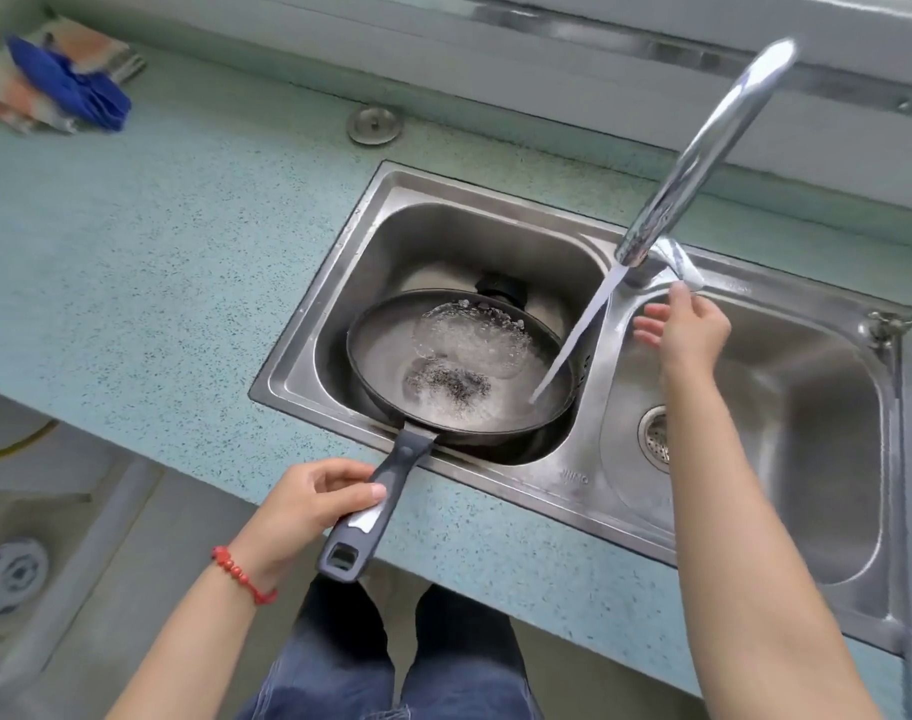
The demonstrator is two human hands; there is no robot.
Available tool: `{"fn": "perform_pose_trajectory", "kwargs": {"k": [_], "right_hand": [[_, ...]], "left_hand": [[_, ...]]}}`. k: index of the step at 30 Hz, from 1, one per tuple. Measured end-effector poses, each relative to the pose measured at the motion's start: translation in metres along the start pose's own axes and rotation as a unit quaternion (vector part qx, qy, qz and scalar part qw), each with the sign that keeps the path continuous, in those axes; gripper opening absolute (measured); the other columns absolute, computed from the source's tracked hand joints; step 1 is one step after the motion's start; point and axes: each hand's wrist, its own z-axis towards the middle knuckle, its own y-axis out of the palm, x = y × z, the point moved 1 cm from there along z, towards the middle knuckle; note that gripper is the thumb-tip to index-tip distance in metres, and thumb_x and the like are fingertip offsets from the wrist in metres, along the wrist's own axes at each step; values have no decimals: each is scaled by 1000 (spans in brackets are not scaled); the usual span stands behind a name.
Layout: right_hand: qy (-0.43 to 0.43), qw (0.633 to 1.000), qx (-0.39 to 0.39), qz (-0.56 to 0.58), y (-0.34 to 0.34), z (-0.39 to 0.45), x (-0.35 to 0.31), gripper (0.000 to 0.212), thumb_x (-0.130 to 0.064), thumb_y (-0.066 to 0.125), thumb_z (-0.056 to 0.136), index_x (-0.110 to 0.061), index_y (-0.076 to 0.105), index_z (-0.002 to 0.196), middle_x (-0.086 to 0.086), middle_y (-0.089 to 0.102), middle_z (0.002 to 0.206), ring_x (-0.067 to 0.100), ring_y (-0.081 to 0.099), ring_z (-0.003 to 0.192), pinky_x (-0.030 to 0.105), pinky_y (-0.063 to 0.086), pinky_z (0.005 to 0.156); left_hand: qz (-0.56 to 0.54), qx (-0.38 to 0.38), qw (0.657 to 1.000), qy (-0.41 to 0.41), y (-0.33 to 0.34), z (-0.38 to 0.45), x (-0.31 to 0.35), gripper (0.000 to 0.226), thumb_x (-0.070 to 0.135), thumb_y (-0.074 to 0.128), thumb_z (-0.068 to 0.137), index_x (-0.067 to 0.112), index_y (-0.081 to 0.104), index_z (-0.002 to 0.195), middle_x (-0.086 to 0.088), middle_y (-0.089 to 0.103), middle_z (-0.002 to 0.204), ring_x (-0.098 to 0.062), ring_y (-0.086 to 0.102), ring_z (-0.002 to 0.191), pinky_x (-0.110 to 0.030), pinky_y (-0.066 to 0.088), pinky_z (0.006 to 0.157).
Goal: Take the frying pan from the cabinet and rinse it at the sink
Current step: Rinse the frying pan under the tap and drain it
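Frying pan [459, 371] sits in the left basin of the double sink [589, 475], tilted a bit, bowl resting against the basin's near rim, water and bubbles pooling inside plus a dark wad that looks like a steel scrubber [451, 384]. Pan's long axis runs diagonal — handle [375, 506] points down-left out over the counter [147, 262] toward the person, bowl up-right under the stream.

Left hand [308, 506] is curled around the mid handle, thumb on top, fingers wrapped under — a firm hold on the pan. Right hand [685, 324] is well apart from the pan, up at the divider between basins by the faucet [703, 148] base, fingers loosely spread, fingertips at what looks like the tap lever; whether it actually pinches the lever I cannot tell.

Water stream [578, 335] falls slanted from the spout into the right edge of the pan bowl.

Judgement: rinse is under way, cabinet step done. The next move turns on the handle axis — left hand alone controls tilt, so swirling or tipping out pivots the bowl about that diagonal, away from the hand. Right hand is nearer the tap than the pan, so it is better placed for flow control or reaching in for the scrubber.
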Motion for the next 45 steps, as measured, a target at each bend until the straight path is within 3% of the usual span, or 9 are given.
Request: {"fn": "perform_pose_trajectory", "kwargs": {"k": [4, 10, 14, 16, 20, 26, 34, 38, 45], "right_hand": [[-40, 998, 22, 31, 10, 15, -2, 18, -13, 49, 88, -16, 49, 71, 5, 56, 62, 9, 56, 38, 22, 49, 41], [-44, 996, 11, 82, 6, 26, -2, 20, -16, 50, 89, -14, 49, 69, 3, 58, 52, 10, 55, 36, 23, 49, 39], [-60, 997, 8, 49, 2, 38, -6, 17, -9, 50, 88, -11, 52, 71, -6, 57, 36, 6, 53, 32, 20, 48, 38], [-71, 996, 6, 46, 3, 39, -2, 11, -9, 52, 86, -8, 53, 75, -5, 57, 37, 7, 53, 32, 21, 48, 37], [-68, 996, 4, 58, 5, 30, 14, 22, -20, 58, 87, -14, 48, 68, -5, 58, 38, 11, 54, 34, 22, 46, 35], [-61, 996, 8, 64, 15, 22, 21, 26, -16, 47, 93, -15, 45, 67, -7, 58, 36, 7, 53, 30, 21, 46, 35], [-20, 997, 10, 77, 40, 9, 19, 27, -19, 45, 94, -14, 44, 68, -4, 56, 36, 9, 52, 30, 23, 49, 37], [-10, 999, -1, 31, 34, 0, 19, 27, -20, 47, 93, -12, 46, 67, 7, 56, 53, 7, 52, 30, 24, 51, 41], [-8, 999, -17, -50, 25, -71, 34, 16, -20, 55, 87, -4, 56, 87, 7, 59, 60, 4, 53, 35, 18, 47, 40]], "left_hand": [[0, -1, 1000, -5, 0, 0, -1, 66, 40, 79, 35, 7, 69, 91, -9, 73, 85, -16, 68, 73, -19, 52, 62], [-1, 3, 1000, -2, 1, 2, -1, 61, 37, 77, 36, 7, 69, 88, -9, 73, 83, -15, 68, 74, -16, 53, 63], [6, 2, 1000, -5, -1, 3, -4, 73, 40, 82, 33, 4, 67, 95, -17, 72, 94, -19, 68, 80, -19, 54, 68], [6, 2, 1000, -7, -1, 4, -6, 79, 43, 84, 31, 4, 67, 97, -19, 71, 97, -22, 68, 84, -20, 54, 71], [0, 4, 1000, -5, 0, 5, -7, 86, 48, 87, 25, 3, 67, 96, -19, 71, 95, -20, 67, 81, -19, 54, 68], [-8, -4, 1000, -6, 3, 2, -3, 65, 36, 77, 37, 4, 67, 93, -14, 72, 89, -16, 68, 76, -17, 53, 65], [-23, 11, 1000, -10, 3, 2, -7, 70, 37, 77, 36, 3, 65, 96, -12, 72, 88, -17, 67, 75, -19, 52, 64], [-19, -3, 1000, 2, 3, 3, -5, 69, 38, 77, 37, 4, 65, 96, -12, 72, 88, -16, 67, 75, -19, 52, 65], [3, -70, 997, 20, -1, 9, 1, 50, 32, 76, 46, 6, 67, 87, 0, 72, 73, -9, 66, 67, -15, 50, 60]]}}
